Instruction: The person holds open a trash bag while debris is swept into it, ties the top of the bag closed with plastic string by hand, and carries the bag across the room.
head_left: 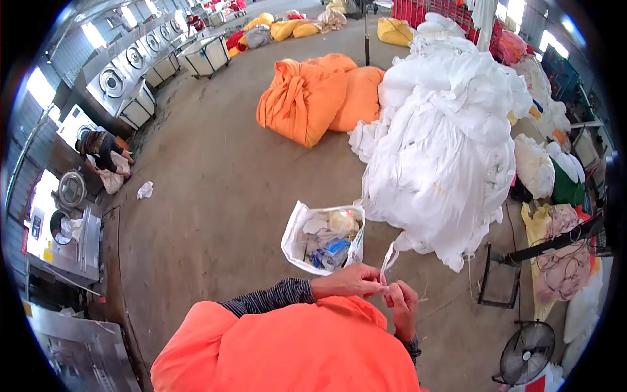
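Both hands meet just beyond a large bulging orange cloth (281,346) that fills the bottom of the view. My left hand (353,281) pinches a narrow white cloth strip (390,256), its fingers pressed together. Close beside it, the curled fingers of my right hand (401,304) pinch the strip's lower end. The strip's upper end lies against the edge of a big heap of white linen (444,144). Just past my left hand stands an open white sack (295,225) holding mixed scraps, among them blue plastic.
Orange bundles (304,104) lie beyond the sack. At right are a black metal frame (499,277) and a floor fan (526,355). Washing machines (111,83) line the left wall, where another person (101,147) bends over a sack. A wheeled cart (206,57) stands farther back.
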A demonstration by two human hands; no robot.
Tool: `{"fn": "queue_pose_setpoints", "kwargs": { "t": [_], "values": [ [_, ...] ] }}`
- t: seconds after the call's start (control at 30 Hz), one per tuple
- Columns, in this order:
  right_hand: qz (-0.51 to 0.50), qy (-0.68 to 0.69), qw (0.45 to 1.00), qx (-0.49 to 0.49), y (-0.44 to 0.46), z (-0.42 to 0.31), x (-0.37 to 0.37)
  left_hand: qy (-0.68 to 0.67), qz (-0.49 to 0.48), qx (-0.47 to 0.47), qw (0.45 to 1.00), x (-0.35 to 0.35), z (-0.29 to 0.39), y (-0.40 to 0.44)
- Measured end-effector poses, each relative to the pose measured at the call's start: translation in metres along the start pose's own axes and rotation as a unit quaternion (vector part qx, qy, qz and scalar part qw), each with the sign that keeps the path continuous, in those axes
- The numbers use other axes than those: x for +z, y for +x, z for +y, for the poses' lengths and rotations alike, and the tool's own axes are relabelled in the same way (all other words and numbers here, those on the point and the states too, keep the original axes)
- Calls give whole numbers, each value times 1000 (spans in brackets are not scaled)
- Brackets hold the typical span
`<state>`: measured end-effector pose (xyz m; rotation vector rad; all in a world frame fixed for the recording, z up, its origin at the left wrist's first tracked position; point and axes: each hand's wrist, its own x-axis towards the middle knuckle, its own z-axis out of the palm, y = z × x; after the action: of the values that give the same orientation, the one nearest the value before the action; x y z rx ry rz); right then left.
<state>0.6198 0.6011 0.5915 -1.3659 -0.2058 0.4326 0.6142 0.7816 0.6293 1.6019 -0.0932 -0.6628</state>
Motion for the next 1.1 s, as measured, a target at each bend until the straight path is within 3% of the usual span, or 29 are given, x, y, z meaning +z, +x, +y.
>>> {"fn": "queue_pose_setpoints", "kwargs": {
  "t": [0.07, 0.17, 0.27, 0.4, 0.5, 0.57, 0.8, 1.1],
  "values": [
    [-26, -66, 997, -29, 0, 5, 1, 30, 23, 37, 999, 0, -25, 7],
    [4, -54, 999, -2, 9, 12, -2, 5, 74, 31, 997, 4, -41, 18],
    [9, 22, 999, 30, 19, 8, -6, -182, 56, -18, 982, 8, -36, 15],
    [20, 106, 993, 47, 23, 15, -10, -282, 63, -48, 956, 12, -30, 14],
    [32, 151, 987, 47, 26, 28, -19, -289, 94, -25, 952, 18, -27, 13],
    [13, 209, 978, -23, 29, 32, -26, -276, 100, -23, 956, 17, -28, 11],
    [-8, -1, 1000, -25, 18, 19, -14, -203, 160, 39, 965, 6, -35, 17],
    [-1, -17, 998, -59, 30, 30, -10, -104, 140, 22, 984, -1, -30, 24]
  ]
}}
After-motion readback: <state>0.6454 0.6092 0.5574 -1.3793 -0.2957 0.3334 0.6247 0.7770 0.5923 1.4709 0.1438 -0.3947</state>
